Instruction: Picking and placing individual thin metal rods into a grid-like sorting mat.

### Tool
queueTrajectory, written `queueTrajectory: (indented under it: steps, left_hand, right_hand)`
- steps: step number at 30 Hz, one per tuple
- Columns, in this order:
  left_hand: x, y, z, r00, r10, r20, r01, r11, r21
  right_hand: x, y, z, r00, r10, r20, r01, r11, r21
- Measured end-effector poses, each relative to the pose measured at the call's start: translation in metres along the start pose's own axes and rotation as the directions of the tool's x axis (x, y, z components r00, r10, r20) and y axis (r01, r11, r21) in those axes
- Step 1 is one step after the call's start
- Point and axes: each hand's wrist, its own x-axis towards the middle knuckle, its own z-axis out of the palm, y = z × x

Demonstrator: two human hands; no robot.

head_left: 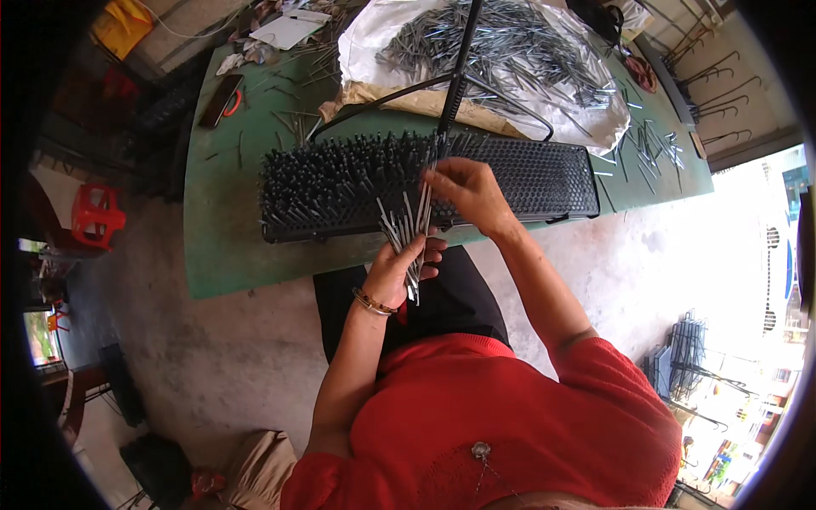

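Observation:
A fanned bundle of thin metal rods (414,223) is gripped in my left hand (398,270), its fingers wrapped round the lower part. My right hand (467,192) is just above and to the right, thumb and forefinger pinched at the upper end of a rod (427,183). Both hands are at the front edge of a long black perforated rack (544,174). Rods (331,174) stand upright, packed close, in its left and middle holes, while the holes at the right show bare. My right fingertips partly hide the rack's middle.
The rack lies on a green table (225,246). Behind it, a white sack (361,51) holds a heap of loose rods (510,51), with a black metal stand (455,89) in front. Stray rods (650,153) lie at right. A red stool (96,215) stands left.

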Motion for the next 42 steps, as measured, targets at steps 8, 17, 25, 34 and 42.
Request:
queueTrajectory:
  steps: [8,17,25,34,42]
  left_hand:
    - [-0.003,-0.001,-0.002,0.996,-0.066,-0.063,0.066,0.998,-0.004]
    - [-0.004,0.000,-0.006,0.994,-0.067,-0.085,0.065,0.998,-0.023]
    - [-0.004,0.000,-0.005,0.997,-0.058,-0.047,0.055,0.997,-0.050]
    - [-0.003,-0.001,-0.009,0.999,-0.050,0.002,0.050,0.999,-0.019]
    - [-0.004,0.001,-0.007,0.998,-0.047,0.041,0.048,0.999,-0.016]
  right_hand:
    - [0.026,-0.005,0.022,0.907,-0.357,-0.222,0.320,0.929,-0.186]
    - [0.027,-0.006,0.034,0.754,-0.624,-0.207,0.473,0.734,-0.488]
    - [0.026,0.001,0.036,0.762,-0.606,-0.229,0.442,0.745,-0.499]
    - [0.027,0.000,0.039,0.737,-0.669,-0.093,0.515,0.646,-0.563]
    - [0.028,0.004,0.032,0.687,-0.719,0.106,0.607,0.488,-0.627]
